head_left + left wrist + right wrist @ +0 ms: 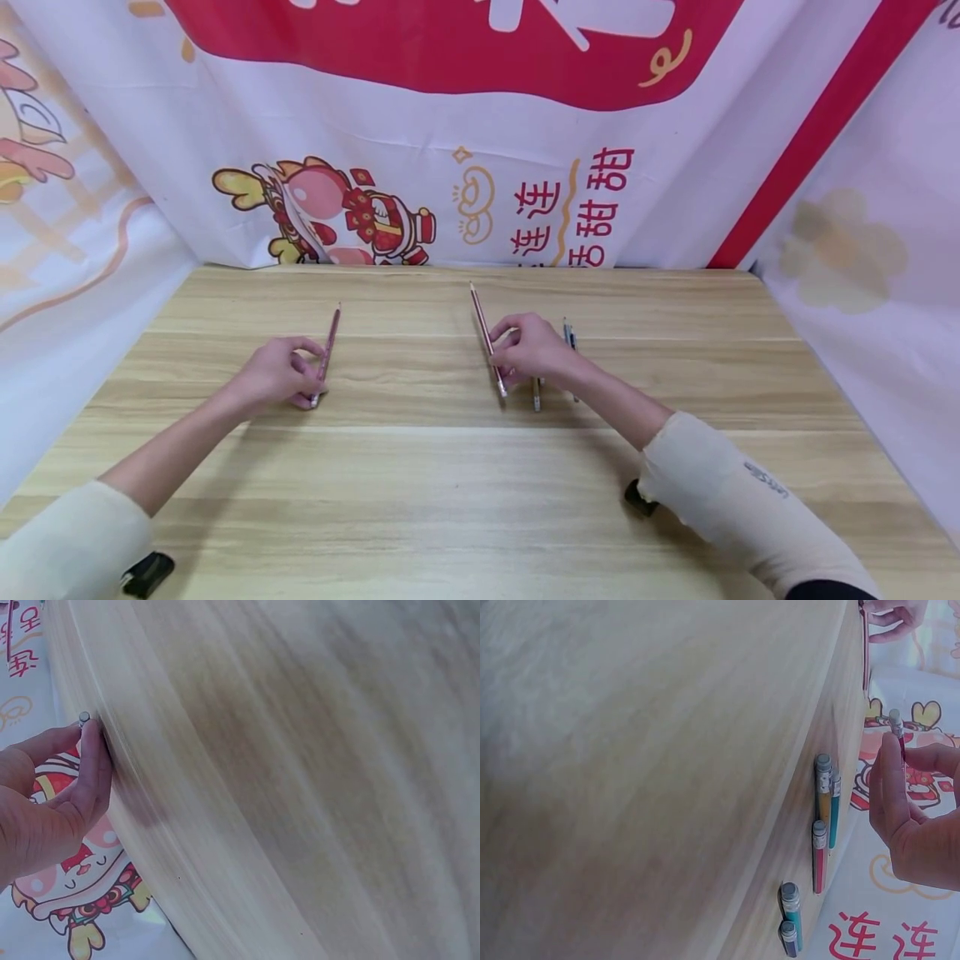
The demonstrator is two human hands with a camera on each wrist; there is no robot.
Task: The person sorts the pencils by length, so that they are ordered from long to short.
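With thumb and fingers, my left hand pinches a dark red pencil close to its eraser end, low over the left part of the table. The left wrist view shows the silver eraser end between the fingertips. Farther right, my right hand holds another dark red pencil by its lower part, tip pointing away. Its eraser sticks out above the fingers in the right wrist view. Beside that hand lie several pencils: a yellow one, a pink one and teal ones, partly hidden in the head view.
The wooden table ends at a printed white and red cloth behind it. Cloth walls also stand at the left and right. A black object shows beside the left sleeve, another by the right sleeve.
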